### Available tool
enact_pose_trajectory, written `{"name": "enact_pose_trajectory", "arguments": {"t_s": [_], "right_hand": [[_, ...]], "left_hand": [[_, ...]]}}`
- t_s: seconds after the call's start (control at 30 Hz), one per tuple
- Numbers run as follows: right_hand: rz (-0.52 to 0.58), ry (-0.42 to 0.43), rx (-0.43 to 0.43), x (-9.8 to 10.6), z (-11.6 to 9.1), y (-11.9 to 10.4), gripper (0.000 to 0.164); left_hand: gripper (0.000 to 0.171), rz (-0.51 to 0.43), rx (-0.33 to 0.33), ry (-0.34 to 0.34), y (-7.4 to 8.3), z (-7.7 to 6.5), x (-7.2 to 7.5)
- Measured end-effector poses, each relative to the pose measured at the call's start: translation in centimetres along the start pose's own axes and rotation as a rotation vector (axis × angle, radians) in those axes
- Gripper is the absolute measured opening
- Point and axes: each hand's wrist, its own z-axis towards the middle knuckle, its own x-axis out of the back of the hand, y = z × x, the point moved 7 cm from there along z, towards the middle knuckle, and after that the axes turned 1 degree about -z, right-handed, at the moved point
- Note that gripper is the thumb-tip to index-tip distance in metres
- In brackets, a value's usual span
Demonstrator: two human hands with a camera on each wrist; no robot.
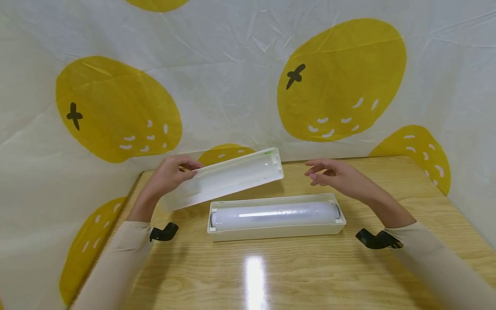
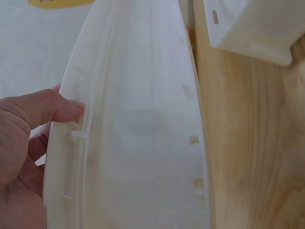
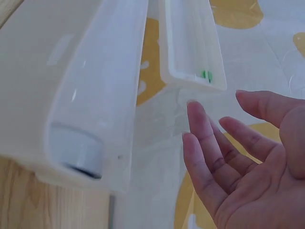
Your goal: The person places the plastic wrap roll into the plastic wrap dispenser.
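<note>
My left hand (image 1: 170, 174) pinches the upper edge of a long white plastic lid (image 1: 232, 176) near its left end, thumb on the inner side. The lid is held tilted, its hollow inside facing me, and a small green part shows at its right end. In front of it on the table, a white box (image 1: 271, 232) holds a roll of cling film (image 1: 275, 214) lying lengthwise. Right of the lid, my right hand (image 1: 335, 176) hovers with fingers loosely bent, touching nothing. In the right wrist view its fingers (image 3: 205, 133) are spread apart, beside the box and lid.
Under everything is a wood-grain table (image 1: 310, 275). Behind it hangs a white cloth (image 1: 228, 86) printed with yellow fruit shapes. Both sleeves carry a black wrist mount (image 1: 164, 232). Light glares off the table in front of the box.
</note>
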Motion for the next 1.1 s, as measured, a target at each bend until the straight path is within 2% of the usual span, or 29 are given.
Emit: {"name": "enact_pose_trajectory", "arguments": {"t_s": [0.2,0.47,0.73,0.9,1.0,1.1], "right_hand": [[0.072,-0.001,-0.015,-0.4,1.4,-0.4,0.045],[0.177,0.032,-0.08,-0.7,2.7,-0.2,0.057],[0.272,0.041,-0.167,-0.7,2.8,0.2,0.067],[0.259,0.036,-0.2,-0.9,2.7,0.5,0.075],[0.224,0.057,-0.213,-0.8,2.6,0.7,0.073],[0.199,0.089,-0.211,-0.5,2.4,0.9,0.056]], "left_hand": [[0.019,-0.009,-0.021,-0.007,1.4,0.6,-0.5],[0.019,-0.038,-0.06,-0.022,3.1,1.8,-1.7],[0.018,-0.074,-0.091,-0.034,4.3,2.4,-2.6],[0.019,-0.095,-0.099,-0.048,4.7,2.4,-3.0],[0.018,-0.117,-0.096,-0.067,4.8,2.4,-3.3],[0.02,-0.132,-0.083,-0.082,4.6,2.3,-3.4]]}}
